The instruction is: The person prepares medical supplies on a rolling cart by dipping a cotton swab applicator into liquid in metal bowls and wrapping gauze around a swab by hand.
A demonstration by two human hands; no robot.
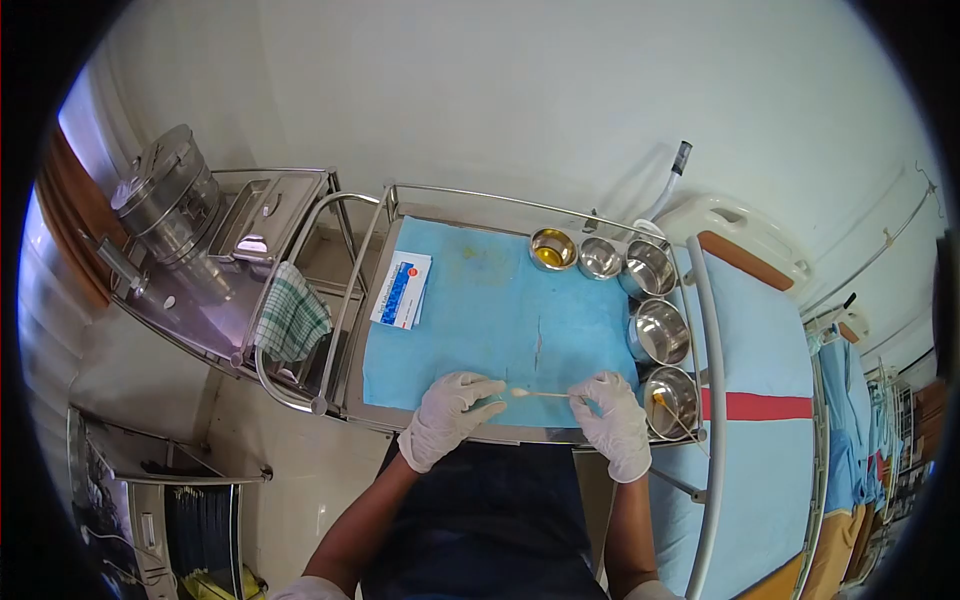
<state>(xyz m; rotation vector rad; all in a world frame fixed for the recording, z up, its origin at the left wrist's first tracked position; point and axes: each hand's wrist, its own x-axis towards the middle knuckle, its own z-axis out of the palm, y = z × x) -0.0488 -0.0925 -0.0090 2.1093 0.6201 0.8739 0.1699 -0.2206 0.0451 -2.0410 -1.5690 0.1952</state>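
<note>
My right hand (610, 420), in a white glove, pinches the end of a thin stick with a white cotton tip, a cotton swab (545, 394). The swab lies level over the front part of a blue cloth (480, 340), its tip pointing left. My left hand (450, 415), also gloved, is just left of the tip, with thumb and fingers apart and nothing visible between them. Beside my right hand, a steel bowl (672, 405) holds a stick with a yellowish tip. A white and blue box (402, 290) rests on the cloth's left side.
More steel bowls line the trolley's right and back edges, one with yellow liquid (552, 250). Left stands another trolley with a steel drum (172, 195), a lidded tray (270, 215) and a checked cloth (292, 315). A bed (755, 340) is at right, behind a metal rail (712, 400).
</note>
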